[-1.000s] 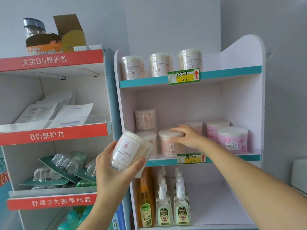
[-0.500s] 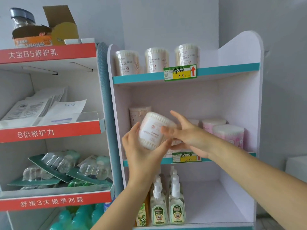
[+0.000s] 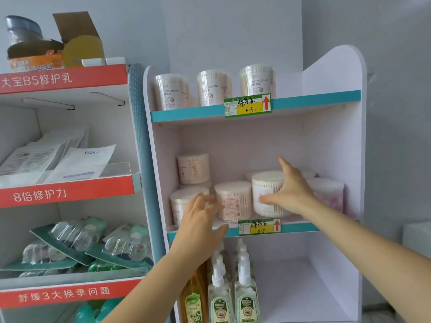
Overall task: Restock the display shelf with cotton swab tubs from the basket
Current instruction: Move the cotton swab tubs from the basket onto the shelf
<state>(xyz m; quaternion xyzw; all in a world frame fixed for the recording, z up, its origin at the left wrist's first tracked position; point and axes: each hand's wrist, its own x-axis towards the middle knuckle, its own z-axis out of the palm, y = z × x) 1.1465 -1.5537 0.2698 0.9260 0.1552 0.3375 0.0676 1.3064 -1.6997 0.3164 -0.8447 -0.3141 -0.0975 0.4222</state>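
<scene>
On the middle level of the white display shelf (image 3: 300,227), my right hand (image 3: 290,190) grips a cotton swab tub (image 3: 265,183), fingers across its front and thumb raised behind it. The tub stands upright on the shelf, right of another tub (image 3: 233,199). My left hand (image 3: 200,220) is open with spread fingers, its fingertips at the front-left tub (image 3: 180,203). One more tub (image 3: 193,169) is stacked at the back left, and a pink tub (image 3: 328,194) stands at the right. Three tall tubs (image 3: 213,88) line the top level. No basket is in view.
Spray and pump bottles (image 3: 220,297) fill the left of the bottom level. A red-edged shelf unit (image 3: 65,192) with leaflets and blister packs stands close on the left. Price tags (image 3: 258,226) hang on the teal shelf edges. A grey wall is on the right.
The tub passed from my left hand to my right hand, which carried it right and set it on the middle level. My left hand let go and dropped toward the front-left tubs.
</scene>
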